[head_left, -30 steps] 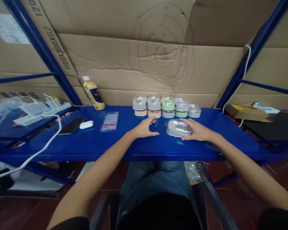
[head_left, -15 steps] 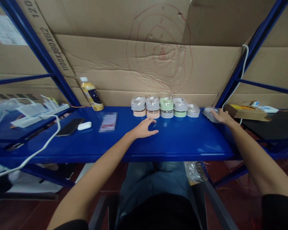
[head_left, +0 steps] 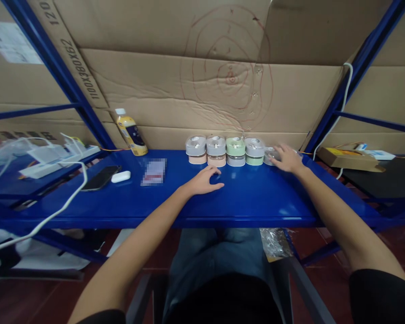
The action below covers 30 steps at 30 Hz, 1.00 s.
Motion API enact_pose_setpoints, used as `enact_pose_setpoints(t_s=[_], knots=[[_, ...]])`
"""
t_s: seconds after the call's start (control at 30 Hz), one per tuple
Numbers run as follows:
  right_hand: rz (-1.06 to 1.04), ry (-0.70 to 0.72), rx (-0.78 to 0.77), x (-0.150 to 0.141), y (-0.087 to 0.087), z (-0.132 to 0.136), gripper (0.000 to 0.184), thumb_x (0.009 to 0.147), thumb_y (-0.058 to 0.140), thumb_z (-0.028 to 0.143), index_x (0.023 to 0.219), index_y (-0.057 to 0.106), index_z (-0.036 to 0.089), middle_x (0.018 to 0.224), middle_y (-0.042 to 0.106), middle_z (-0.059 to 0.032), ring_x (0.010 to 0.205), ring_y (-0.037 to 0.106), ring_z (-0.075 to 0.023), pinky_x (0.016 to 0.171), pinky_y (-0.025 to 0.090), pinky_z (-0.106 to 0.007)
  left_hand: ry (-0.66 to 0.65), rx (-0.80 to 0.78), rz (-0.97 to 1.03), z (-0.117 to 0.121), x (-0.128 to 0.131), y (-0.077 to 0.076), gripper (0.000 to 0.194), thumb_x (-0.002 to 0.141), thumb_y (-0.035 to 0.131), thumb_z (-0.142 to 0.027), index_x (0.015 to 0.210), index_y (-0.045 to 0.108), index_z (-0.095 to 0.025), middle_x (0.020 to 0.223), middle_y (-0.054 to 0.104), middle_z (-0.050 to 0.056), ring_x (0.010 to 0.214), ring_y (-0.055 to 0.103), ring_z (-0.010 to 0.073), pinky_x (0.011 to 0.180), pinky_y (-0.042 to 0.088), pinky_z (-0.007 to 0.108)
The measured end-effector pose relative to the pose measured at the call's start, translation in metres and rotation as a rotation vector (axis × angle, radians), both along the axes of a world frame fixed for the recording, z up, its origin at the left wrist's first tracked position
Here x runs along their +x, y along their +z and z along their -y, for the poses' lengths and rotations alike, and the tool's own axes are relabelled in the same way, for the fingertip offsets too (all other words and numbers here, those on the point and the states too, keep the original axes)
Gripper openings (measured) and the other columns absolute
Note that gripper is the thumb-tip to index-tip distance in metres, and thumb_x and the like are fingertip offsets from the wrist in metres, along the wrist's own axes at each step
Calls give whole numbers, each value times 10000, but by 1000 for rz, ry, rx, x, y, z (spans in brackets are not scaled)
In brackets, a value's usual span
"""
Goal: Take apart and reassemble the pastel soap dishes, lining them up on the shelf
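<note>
Small lidded boxes in grey, green and peach stand along the back of the blue shelf, several stacked in pairs, such as the green-topped one [head_left: 235, 146]. My left hand [head_left: 204, 181] rests on the shelf in front of the stacks, thumb and fingers apart, holding nothing. At the right end of the row, my right hand [head_left: 288, 158] is over a single grey box [head_left: 268, 158] and partly covers it. Its fingers look spread but are smeared by motion. A greyish box [head_left: 297, 154] shows partly behind that hand.
To the left on the shelf [head_left: 222, 207] are a yellow drink bottle [head_left: 131, 133], a blurred-out card [head_left: 154, 172], a white earphone case [head_left: 120, 176] and a phone [head_left: 101, 178]. A white cable [head_left: 70, 195] crosses the left side. An open cardboard box [head_left: 351, 158] lies at right.
My right hand has left the grey box at the far right and moved left to the single grey box ending the row. My left hand has stayed in place.
</note>
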State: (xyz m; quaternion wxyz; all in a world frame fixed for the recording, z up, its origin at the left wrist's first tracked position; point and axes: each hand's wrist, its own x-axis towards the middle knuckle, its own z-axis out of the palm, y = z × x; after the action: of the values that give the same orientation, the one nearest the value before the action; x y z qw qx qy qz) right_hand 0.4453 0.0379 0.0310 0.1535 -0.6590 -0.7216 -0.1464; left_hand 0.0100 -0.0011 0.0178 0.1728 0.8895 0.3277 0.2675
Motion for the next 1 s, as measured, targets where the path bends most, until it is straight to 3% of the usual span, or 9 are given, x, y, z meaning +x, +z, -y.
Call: enact_pose_setpoints(t_s=[0.17, 0.3, 0.43, 0.5, 0.6, 0.67, 0.8, 1.0], knots=[[49, 78, -107, -14, -5, 21, 876, 900, 565, 647, 1569, 404, 105, 1664, 362, -241, 1540, 336, -438, 1238, 321, -585, -1, 4, 14, 0, 0, -1, 472, 840, 703, -580, 1133, 659, -212, 1208, 642, 117, 1134, 656, 308, 1054, 530, 499], [6, 123, -94, -21, 5, 62, 779, 891, 582, 686, 1442, 527, 139, 1520, 520, -245, 1426, 482, -446, 1183, 403, -591, 1, 7, 10, -1, 1, -1, 460, 845, 700, -578, 1133, 658, -221, 1206, 645, 106, 1123, 658, 300, 1060, 530, 503], [-97, -162, -12, -32, 14, 89, 913, 816, 546, 865, 1358, 554, 131, 1411, 570, -300, 1247, 605, -511, 979, 533, -642, -3, 14, 11, -1, 1, -1, 455, 847, 702, -570, 1132, 662, -217, 1212, 645, 105, 1122, 661, 295, 1062, 534, 495], [-133, -292, -66, -38, 16, 91, 990, 757, 573, 908, 1378, 534, 138, 1353, 607, -311, 1173, 649, -518, 901, 563, -632, 3, 21, 11, -1, 1, -2, 467, 857, 700, -575, 1150, 662, -214, 1220, 647, 110, 1143, 660, 298, 1067, 533, 491], [-130, -300, -193, -50, 17, 88, 929, 765, 613, 870, 1398, 535, 195, 1245, 677, -267, 1093, 696, -487, 875, 576, -605, 15, -13, 41, 0, 1, -2, 591, 828, 745, -610, 1243, 635, -204, 1263, 654, 125, 1181, 657, 313, 1067, 537, 494], [-90, -166, -214, -63, 16, 87, 887, 809, 617, 815, 1430, 523, 189, 1241, 677, -254, 1102, 695, -477, 891, 575, -597, 26, -66, 71, 0, 1, -3, 785, 756, 818, -637, 1357, 574, -196, 1349, 631, 153, 1230, 641, 331, 1078, 533, 507], [-143, 286, -183, -107, 11, 90, 868, 811, 704, 731, 1465, 518, 192, 1325, 646, -224, 1177, 665, -447, 955, 572, -577, 9, -147, 111, 1, 3, -5, 1140, 603, 931, -637, 1520, 429, -181, 1473, 558, 218, 1339, 583, 375, 1136, 484, 553], [-422, 779, -139, -176, 9, 77, 856, 815, 756, 682, 1502, 502, 239, 1456, 609, -158, 1299, 614, -386, 1089, 515, -568, -98, -151, 202, 5, 4, -2, 1294, 567, 969, -579, 1610, 297, -209, 1554, 497, 233, 1418, 528, 390, 1188, 421, 576]])
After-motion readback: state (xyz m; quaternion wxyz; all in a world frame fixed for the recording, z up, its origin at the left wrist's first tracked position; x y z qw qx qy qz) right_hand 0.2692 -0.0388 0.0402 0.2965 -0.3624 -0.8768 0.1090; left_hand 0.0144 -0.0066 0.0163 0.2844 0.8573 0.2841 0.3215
